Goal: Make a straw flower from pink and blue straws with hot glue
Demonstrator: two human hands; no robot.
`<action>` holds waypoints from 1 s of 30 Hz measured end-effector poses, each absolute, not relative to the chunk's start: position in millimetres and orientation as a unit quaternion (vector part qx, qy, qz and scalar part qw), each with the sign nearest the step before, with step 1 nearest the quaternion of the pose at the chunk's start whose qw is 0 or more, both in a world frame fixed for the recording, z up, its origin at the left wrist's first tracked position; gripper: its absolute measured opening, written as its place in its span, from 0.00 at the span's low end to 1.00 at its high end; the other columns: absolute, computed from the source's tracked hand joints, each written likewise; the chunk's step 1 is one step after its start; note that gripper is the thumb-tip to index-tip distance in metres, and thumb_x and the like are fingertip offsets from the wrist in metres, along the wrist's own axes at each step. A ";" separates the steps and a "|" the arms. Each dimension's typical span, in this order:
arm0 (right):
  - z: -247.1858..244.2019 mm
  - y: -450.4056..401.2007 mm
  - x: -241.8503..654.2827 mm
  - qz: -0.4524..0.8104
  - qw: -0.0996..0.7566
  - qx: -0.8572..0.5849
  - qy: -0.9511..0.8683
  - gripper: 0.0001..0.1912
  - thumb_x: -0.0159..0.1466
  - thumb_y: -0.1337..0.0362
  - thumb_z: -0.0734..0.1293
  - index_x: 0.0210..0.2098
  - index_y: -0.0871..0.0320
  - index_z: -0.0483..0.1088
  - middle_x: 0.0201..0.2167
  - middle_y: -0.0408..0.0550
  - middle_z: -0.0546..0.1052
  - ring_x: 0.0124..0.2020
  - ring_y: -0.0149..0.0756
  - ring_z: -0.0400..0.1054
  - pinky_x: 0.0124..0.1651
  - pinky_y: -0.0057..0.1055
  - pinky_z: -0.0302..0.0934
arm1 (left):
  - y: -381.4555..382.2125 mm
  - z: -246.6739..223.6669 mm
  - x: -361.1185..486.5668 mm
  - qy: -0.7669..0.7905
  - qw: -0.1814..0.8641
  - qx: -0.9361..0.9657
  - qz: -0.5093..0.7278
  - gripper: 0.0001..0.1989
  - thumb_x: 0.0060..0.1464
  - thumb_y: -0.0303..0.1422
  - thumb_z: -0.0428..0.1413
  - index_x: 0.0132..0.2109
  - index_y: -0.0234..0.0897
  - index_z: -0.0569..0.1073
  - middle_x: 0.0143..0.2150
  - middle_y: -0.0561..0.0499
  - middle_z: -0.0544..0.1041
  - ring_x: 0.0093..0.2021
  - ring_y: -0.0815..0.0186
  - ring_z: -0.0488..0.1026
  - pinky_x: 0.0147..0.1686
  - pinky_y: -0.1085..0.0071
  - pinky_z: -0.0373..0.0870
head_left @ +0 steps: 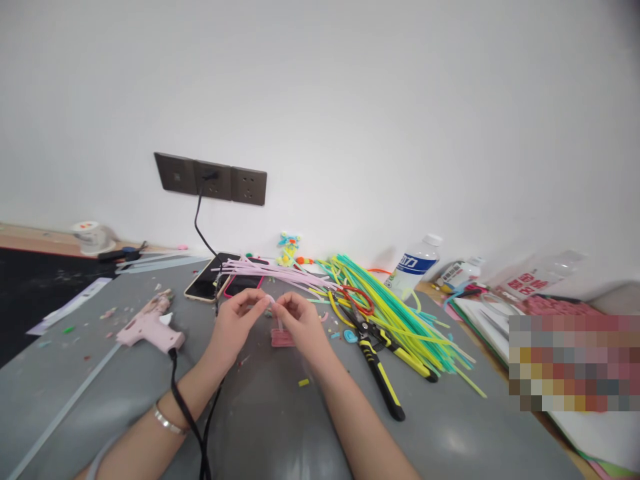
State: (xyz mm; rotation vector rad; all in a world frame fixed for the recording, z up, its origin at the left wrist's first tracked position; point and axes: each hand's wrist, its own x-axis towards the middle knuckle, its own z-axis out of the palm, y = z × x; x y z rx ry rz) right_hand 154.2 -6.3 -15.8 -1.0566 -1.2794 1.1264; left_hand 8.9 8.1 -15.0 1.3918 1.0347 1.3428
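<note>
Close together above the middle of the table, my left hand [241, 319] and my right hand [299, 325] pinch a short pale pink pipe cleaner [271, 300] between thumbs and fingertips. It bends at the top, and the fingers hide part of it. Just below my fingertips lies a small dark-pink rectangular piece [283, 339]. Behind my hands, loose pale pink pipe cleaners [280, 271] lie partly across two phones [210, 279]. To the right is a bundle of yellow and teal pipe cleaners [400, 313], with black-and-yellow pliers [373, 347] beside it.
A pink hot glue gun [153, 330] lies at left, its black cord passing by my left forearm. Wall sockets [213, 179] hold a plug. A small colourful figure [289, 249], a bottle [414, 265] and a white tub [93, 238] stand near the wall. Scraps are scattered about.
</note>
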 end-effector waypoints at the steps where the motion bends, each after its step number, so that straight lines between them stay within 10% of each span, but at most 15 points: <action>1: -15.2 -5.2 156.1 0.475 0.544 -0.438 -0.535 0.13 0.57 0.54 0.69 0.27 0.57 0.67 0.22 0.41 0.70 0.24 0.30 0.63 0.29 0.27 0.59 | 7.9 -14.6 9.3 0.417 0.464 0.566 0.539 0.11 0.50 0.40 0.62 0.31 0.36 0.77 0.31 0.51 0.77 0.35 0.64 0.73 0.39 0.70 0.71; 14: 0.6 -4.3 188.6 0.458 0.489 -0.457 -0.585 0.08 0.55 0.60 0.72 0.29 0.59 0.76 0.25 0.46 0.76 0.25 0.33 0.70 0.24 0.26 0.61 | 12.8 -19.4 5.5 0.405 0.477 0.652 0.428 0.13 0.51 0.43 0.61 0.30 0.36 0.79 0.41 0.45 0.78 0.47 0.57 0.74 0.44 0.67 0.70; 30: 3.6 -8.1 190.0 0.530 0.463 -0.389 -0.594 0.14 0.55 0.55 0.74 0.29 0.58 0.71 0.25 0.42 0.74 0.24 0.29 0.66 0.28 0.27 0.60 | 5.9 -12.7 9.3 0.348 0.524 0.693 0.354 0.11 0.53 0.39 0.58 0.31 0.35 0.76 0.35 0.48 0.76 0.35 0.63 0.71 0.35 0.70 0.67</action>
